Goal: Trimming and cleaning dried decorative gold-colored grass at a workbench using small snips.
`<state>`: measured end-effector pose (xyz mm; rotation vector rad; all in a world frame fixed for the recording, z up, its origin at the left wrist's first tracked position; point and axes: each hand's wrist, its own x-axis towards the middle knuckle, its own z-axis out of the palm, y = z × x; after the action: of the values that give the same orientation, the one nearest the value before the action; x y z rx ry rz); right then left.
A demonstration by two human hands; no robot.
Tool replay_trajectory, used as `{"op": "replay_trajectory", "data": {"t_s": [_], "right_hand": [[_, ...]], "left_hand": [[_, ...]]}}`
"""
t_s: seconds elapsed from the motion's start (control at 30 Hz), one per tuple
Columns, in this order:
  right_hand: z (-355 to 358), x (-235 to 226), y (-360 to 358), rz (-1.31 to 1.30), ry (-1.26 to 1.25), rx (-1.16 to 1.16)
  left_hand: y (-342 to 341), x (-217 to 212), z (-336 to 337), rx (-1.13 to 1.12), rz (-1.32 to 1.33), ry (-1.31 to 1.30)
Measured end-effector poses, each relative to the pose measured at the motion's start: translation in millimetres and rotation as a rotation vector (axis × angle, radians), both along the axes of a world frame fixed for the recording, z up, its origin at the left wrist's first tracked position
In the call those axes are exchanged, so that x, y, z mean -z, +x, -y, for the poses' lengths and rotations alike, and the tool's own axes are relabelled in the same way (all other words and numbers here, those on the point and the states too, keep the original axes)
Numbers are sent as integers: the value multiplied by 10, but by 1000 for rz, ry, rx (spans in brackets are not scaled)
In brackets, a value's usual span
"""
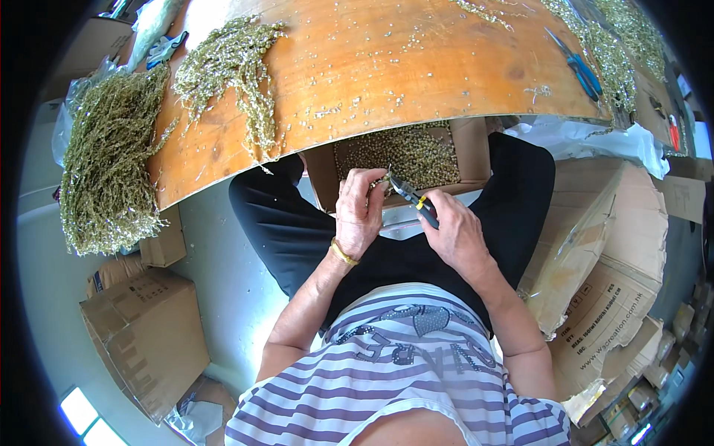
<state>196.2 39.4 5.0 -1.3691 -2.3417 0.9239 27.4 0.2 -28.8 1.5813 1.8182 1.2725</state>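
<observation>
2 hands work close together above an open cardboard box point(473, 152): the left hand point(358, 209) has its fingertips pinched on a small gold piece point(379, 186), and the right hand point(457, 232) is wrapped around the handles of the pliers point(407, 195). How far the plier jaws are parted is too small to tell.

The likeliest trouble is a nipped fingertip, since the steel nose sits right beside the left fingers and both hands are bare; 1 slip of the grip could cause it. The piece might also spring loose if squeezed off-centre, and would be hard to find again among the similar gold bits point(416, 156) below. A knock from either knee could tip or shift the box, which sits between the 2 legs under the rim of the surface point(335, 63). The loose strands point(256, 123) dangling over that rim near the left leg could snag and be pulled down.

As for place, the gold piece lies between the 2 hands, at the left fingertips and just left of the plier nose, above the box's contents. A large gold bundle point(111, 160) droops off the surface, well apart from the left hand.
</observation>
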Motion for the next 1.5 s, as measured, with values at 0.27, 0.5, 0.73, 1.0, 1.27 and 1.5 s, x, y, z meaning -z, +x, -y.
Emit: {"op": "replay_trajectory", "data": {"t_s": [0.27, 0.5, 0.73, 1.0, 1.27, 1.5], "right_hand": [[-418, 21, 206, -176, -820, -266], [-278, 369, 323, -889, -1854, -291], [-148, 223, 154, -693, -1295, -83], [10, -37, 94, -291, -309, 46], [-21, -36, 122, -136, -78, 13], [-100, 24, 172, -51, 224, -72]], "left_hand": [[-276, 31, -62, 301, 239, -127], [-156, -202, -137, 349, 276, -211], [-109, -206, -147, 209, 3, -43], [-44, -218, -134, 175, -80, 1], [-45, -215, -107, 148, -64, -32], [-51, -180, -82, 161, 21, -81]]}}
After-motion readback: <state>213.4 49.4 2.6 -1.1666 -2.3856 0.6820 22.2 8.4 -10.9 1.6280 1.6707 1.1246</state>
